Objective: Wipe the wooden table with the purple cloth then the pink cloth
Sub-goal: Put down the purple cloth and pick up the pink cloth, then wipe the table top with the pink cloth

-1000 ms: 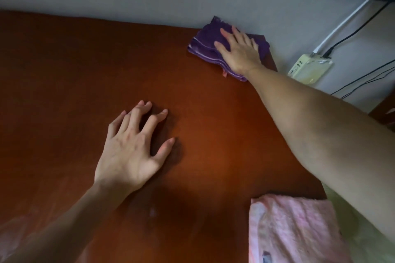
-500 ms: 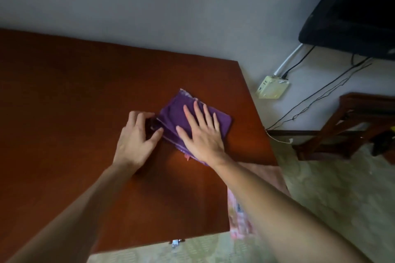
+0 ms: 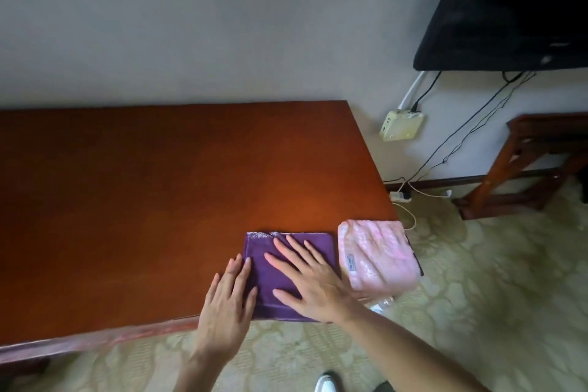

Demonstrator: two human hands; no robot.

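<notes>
Purple cloth (image 3: 288, 267): drawn back from far right corner to near desk (image 3: 159, 184) edge, beside pink cloth (image 3: 378, 251) | right hand (image 3: 313, 283) flat on it, released grip | left hand (image 3: 227, 299) flat at its left edge | purple pass likely ending; pink next.

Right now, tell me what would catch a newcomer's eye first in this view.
Both hands press flat on a folded purple cloth at the near right of the wooden table: the right hand on top, the left hand at its left edge. Just to its right, a folded pink cloth lies at the table's near right corner. A black screen hangs on the wall at the upper right.
</notes>
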